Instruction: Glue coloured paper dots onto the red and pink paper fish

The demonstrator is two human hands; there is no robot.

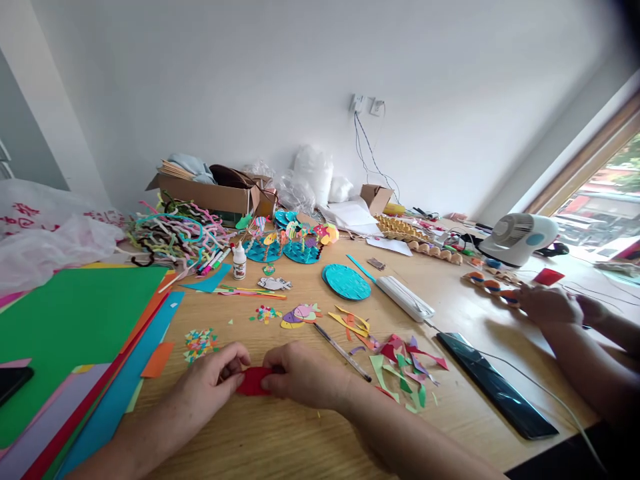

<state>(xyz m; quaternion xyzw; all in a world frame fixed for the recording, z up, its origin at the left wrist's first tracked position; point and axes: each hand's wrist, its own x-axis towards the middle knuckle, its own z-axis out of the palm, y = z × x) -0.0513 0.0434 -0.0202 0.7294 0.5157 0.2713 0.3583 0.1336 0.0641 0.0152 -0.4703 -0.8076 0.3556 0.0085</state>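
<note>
Confetti [200,343] at 10 o'clock from red paper [254,382], already cut small; left hand [213,375] pinches paper's left end, right hand [306,377] grips its right. Fish cutouts [299,316], 1 o'clock, look cut to shape; scraps [393,348], 3 o'clock. Red paper seems midway, no drawn details visible. Sits at view's 7 o'clock: plain, vivid, fingers hiding both ends.

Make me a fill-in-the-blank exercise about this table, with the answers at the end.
The left hand and right hand both hold a ____ paper piece.
The largest visible sheet in the paper stack is ____.
The white power strip lies right of the round ____ discs.

Missing words: red; green; blue.
</note>
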